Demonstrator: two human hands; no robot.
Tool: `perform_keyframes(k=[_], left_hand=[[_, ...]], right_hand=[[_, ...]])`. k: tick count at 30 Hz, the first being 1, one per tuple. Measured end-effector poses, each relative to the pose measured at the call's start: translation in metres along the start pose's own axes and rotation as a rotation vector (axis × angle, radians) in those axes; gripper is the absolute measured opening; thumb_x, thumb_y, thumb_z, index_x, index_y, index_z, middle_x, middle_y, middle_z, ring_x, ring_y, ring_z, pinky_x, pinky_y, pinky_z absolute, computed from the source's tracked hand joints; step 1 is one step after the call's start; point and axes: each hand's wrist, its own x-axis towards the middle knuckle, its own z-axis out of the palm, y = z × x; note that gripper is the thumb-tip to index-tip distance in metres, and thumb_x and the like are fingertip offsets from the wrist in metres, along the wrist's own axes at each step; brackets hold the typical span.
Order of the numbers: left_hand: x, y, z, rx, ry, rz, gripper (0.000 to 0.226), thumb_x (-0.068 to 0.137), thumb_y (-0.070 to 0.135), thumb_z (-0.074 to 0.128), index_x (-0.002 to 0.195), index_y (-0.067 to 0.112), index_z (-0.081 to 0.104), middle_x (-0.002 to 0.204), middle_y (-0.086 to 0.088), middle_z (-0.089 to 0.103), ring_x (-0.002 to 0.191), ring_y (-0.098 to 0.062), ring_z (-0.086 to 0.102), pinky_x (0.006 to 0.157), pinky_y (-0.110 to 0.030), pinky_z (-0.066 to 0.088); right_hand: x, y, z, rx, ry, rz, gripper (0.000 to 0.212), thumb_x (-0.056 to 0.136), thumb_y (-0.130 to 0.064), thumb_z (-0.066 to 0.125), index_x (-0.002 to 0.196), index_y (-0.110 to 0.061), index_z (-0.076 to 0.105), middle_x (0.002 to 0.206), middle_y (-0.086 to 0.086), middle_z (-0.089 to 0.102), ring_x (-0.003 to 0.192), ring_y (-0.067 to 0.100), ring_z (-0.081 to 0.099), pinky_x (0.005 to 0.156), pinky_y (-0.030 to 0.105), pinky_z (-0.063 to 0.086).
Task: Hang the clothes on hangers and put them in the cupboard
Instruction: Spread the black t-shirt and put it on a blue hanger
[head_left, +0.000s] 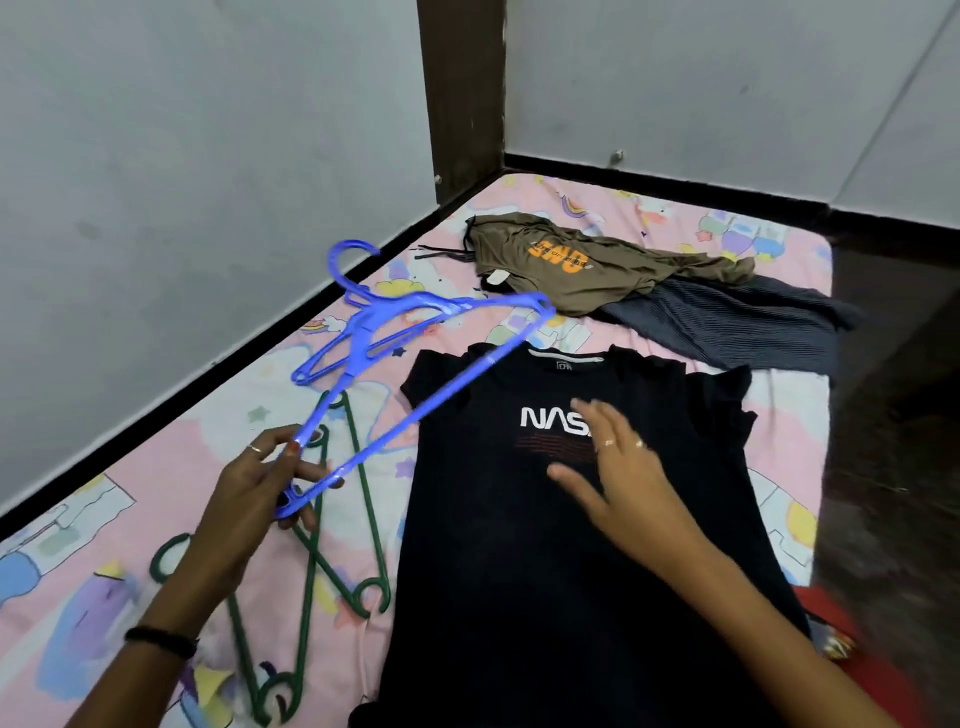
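- The bed (156, 467), under a pink cartoon-print sheet, sits in a corner: a grey wall (182, 156) runs along its left edge, and another wall lies beyond its far edge, with a dark wooden post (462, 93) standing in the corner between them.
- The right edge of the bed drops to a dark glossy floor (893, 415); the freest room lies on that side and toward the near end.
- A black NASA T-shirt (519, 571) lies spread flat in the middle of the bed, collar toward the far wall, its hem reaching the near edge of the view.
- Beyond it, near the far edge, an olive T-shirt (561, 265) with orange lettering lies crumpled, partly over a grey ribbed garment (727, 327).
- Left of the black shirt, green hangers (332, 545) lie crossed on the sheet (their exact number is hard to tell).
- The left hand (260, 499) is raised above the green hangers, its fingers pinching one lower corner of a blue hanger (415, 358), which tilts up and away with its hook toward the left wall and its far corner over the shirt's collar.
- The right hand (618, 467) hovers over the shirt's chest print, fingers spread and relaxed, holding nothing (whether it touches the cloth cannot be told).
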Motion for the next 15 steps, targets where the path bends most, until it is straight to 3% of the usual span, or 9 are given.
perform_keyframes(k=[4, 7, 8, 10, 12, 15], left_hand=[[0.008, 0.008, 0.030, 0.120, -0.263, 0.056, 0.021, 0.100, 0.009, 0.042, 0.106, 0.020, 0.059, 0.073, -0.008, 0.072, 0.035, -0.023, 0.052, 0.040, -0.018, 0.036], [0.024, 0.018, 0.057, 0.183, -0.448, 0.099, 0.023, 0.100, 0.010, 0.043, 0.113, 0.020, 0.058, 0.078, -0.011, 0.073, 0.037, -0.022, 0.055, 0.043, -0.019, 0.041], [0.030, 0.020, 0.066, 0.192, -0.496, 0.107, 0.023, 0.100, 0.011, 0.043, 0.115, 0.021, 0.058, 0.080, -0.011, 0.073, 0.039, -0.021, 0.056, 0.044, -0.019, 0.041], [0.046, 0.023, 0.085, 0.220, -0.575, 0.132, 0.024, 0.100, 0.016, 0.043, 0.119, 0.023, 0.057, 0.083, -0.009, 0.074, 0.044, -0.020, 0.058, 0.047, -0.020, 0.040], [0.065, 0.023, 0.104, 0.243, -0.617, 0.146, 0.023, 0.100, 0.018, 0.044, 0.118, 0.026, 0.057, 0.082, -0.004, 0.074, 0.048, -0.018, 0.060, 0.051, -0.022, 0.044], [0.095, 0.015, 0.134, 0.289, -0.586, 0.173, 0.020, 0.099, 0.022, 0.047, 0.110, 0.026, 0.063, 0.079, 0.002, 0.071, 0.060, -0.012, 0.063, 0.063, -0.027, 0.048]], right_hand=[[0.033, 0.014, -0.027, -0.077, 0.275, 0.009, 0.074, 0.091, -0.051, 0.049, 0.149, -0.010, 0.029, 0.154, 0.015, 0.028, 0.143, 0.028, 0.025, 0.112, 0.045, 0.024], [0.052, 0.036, -0.044, -0.160, 0.211, 0.078, 0.083, 0.088, -0.061, 0.045, 0.150, -0.010, 0.026, 0.153, 0.012, 0.033, 0.142, 0.027, 0.029, 0.112, 0.045, 0.023], [0.056, 0.045, -0.047, -0.158, 0.172, 0.095, 0.082, 0.087, -0.063, 0.045, 0.149, -0.012, 0.028, 0.147, 0.010, 0.041, 0.137, 0.027, 0.037, 0.110, 0.045, 0.027], [0.064, 0.060, -0.054, -0.083, 0.092, 0.129, 0.075, 0.085, -0.065, 0.044, 0.143, -0.017, 0.040, 0.116, 0.007, 0.064, 0.113, 0.030, 0.057, 0.094, 0.042, 0.042], [0.069, 0.074, -0.058, 0.010, 0.088, 0.139, 0.074, 0.079, -0.070, 0.038, 0.129, -0.018, 0.053, 0.086, 0.004, 0.068, 0.090, 0.029, 0.064, 0.078, 0.040, 0.049], [0.080, 0.100, -0.057, 0.099, 0.167, 0.171, 0.067, 0.078, -0.070, 0.040, 0.113, -0.017, 0.061, 0.078, 0.007, 0.067, 0.079, 0.027, 0.063, 0.075, 0.043, 0.051]])
